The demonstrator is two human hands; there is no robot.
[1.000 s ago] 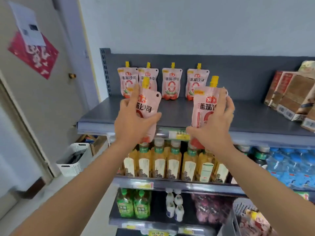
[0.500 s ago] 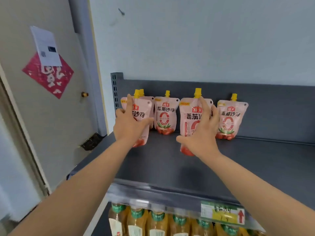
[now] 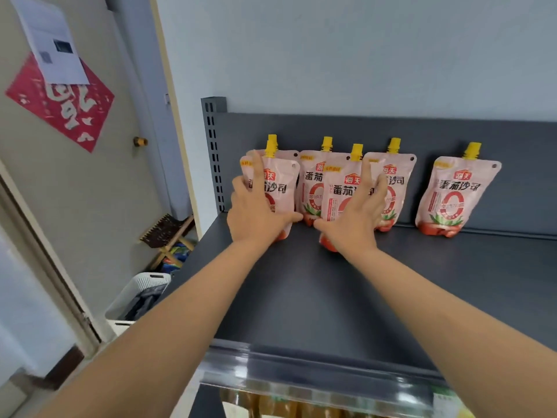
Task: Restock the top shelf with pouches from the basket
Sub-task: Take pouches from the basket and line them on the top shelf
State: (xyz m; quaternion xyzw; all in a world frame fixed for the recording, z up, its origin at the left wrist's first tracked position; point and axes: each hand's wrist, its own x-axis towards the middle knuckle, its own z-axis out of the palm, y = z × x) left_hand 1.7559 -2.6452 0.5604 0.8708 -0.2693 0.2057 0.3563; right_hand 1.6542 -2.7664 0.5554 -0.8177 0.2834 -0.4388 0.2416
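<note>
By the shelf's (image 3: 331, 297) back-left corner, left hand (image 3: 259, 212) fingers clasp the left pouch (image 3: 284, 179), right hand (image 3: 352, 218) the right pouch (image 3: 339, 191); soft, light, likely slippery: grip mid-body.

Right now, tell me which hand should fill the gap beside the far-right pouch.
Probably right. The right hand grips the middle pouch next to that gap on the top shelf. The left hand holds the left pouch at the shelf's left end and would have to cross the right arm.
</note>
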